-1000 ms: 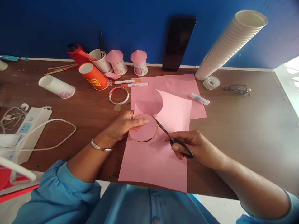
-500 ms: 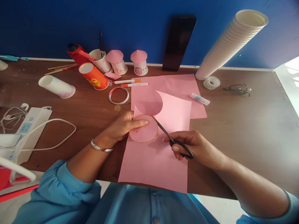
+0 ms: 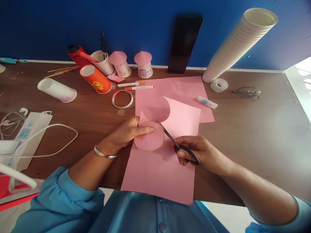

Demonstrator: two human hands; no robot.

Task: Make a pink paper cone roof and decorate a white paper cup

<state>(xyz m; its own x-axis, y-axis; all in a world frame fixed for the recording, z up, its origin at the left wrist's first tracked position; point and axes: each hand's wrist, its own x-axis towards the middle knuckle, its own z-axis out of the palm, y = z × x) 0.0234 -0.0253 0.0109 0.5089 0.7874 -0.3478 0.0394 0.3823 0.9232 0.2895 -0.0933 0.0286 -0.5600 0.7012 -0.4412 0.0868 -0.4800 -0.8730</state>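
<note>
My left hand [image 3: 132, 131] grips a sheet of pink paper [image 3: 157, 171] at its left side, the thumb lying on top and the other fingers hidden beneath. On the sheet a yellow-brown outlined circle [image 3: 152, 144] surrounds the thumb tip, with small reddish marks inside. Black-handled scissors [image 3: 170, 137] are in my right hand [image 3: 194, 149], fingers through and around the handles. Their blades point up and left and meet the paper at the circle's upper right edge. Above the circle, a curved piece is cut out of the sheet's top.
A second pink sheet [image 3: 184, 87] lies behind, with a glue tube [image 3: 207, 102] on it. Markers [image 3: 139, 87], a tape roll [image 3: 122, 99], pink-roofed cups [image 3: 145, 68], an orange cup [image 3: 97, 81], a phone [image 3: 185, 45] and a tall cup stack [image 3: 239, 45] stand or lie around. A power strip [image 3: 34, 136] sits left.
The scissors have shifted slightly left, their tips now farther along the circle's upper edge. The pink sheet has moved slightly toward me, and my left hand keeps its grip.
</note>
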